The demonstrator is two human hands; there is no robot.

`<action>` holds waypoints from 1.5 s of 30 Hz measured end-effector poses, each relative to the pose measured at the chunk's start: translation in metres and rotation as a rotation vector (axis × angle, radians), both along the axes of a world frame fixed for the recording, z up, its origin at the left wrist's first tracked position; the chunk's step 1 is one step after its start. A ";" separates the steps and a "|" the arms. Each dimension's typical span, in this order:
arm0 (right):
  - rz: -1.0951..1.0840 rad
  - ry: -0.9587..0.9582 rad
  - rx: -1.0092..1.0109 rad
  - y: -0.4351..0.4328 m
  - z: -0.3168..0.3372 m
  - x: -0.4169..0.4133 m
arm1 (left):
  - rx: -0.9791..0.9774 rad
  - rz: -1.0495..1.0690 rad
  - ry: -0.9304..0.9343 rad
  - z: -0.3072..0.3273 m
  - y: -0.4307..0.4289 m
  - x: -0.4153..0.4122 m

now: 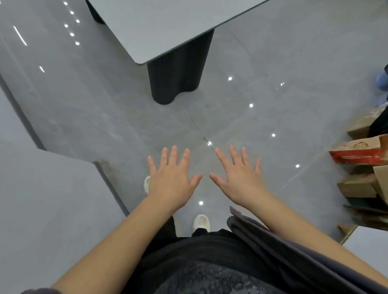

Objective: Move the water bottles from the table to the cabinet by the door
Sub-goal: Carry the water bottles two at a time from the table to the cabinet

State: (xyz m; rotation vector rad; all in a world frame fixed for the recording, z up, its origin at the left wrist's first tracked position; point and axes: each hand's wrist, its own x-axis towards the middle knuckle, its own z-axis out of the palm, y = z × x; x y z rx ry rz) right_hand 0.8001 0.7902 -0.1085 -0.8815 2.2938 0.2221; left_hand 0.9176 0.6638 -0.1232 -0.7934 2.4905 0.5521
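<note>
Nearest me, a white shoe (201, 222) stands on the glossy grey floor (255, 120), short of the table (180, 18). Over it the left hand (170, 180) and right hand (238, 178) hover side by side, palms down, fingers spread, holding nothing. Farther off, the table rests on a black ribbed leg (179, 77). Right of the table, cardboard boxes (372, 181) are heaped. Where the water bottles are, I cannot tell.
</note>
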 end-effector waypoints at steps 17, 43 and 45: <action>-0.085 0.032 -0.175 -0.214 0.017 -0.041 | -0.087 -0.076 0.061 0.029 -0.222 -0.040; -0.211 -0.012 -0.109 -0.571 -0.001 -0.168 | 0.016 -0.142 0.054 0.017 -0.577 -0.189; -0.264 -0.002 -0.107 -0.602 -0.004 -0.172 | 0.022 -0.191 0.049 0.015 -0.614 -0.197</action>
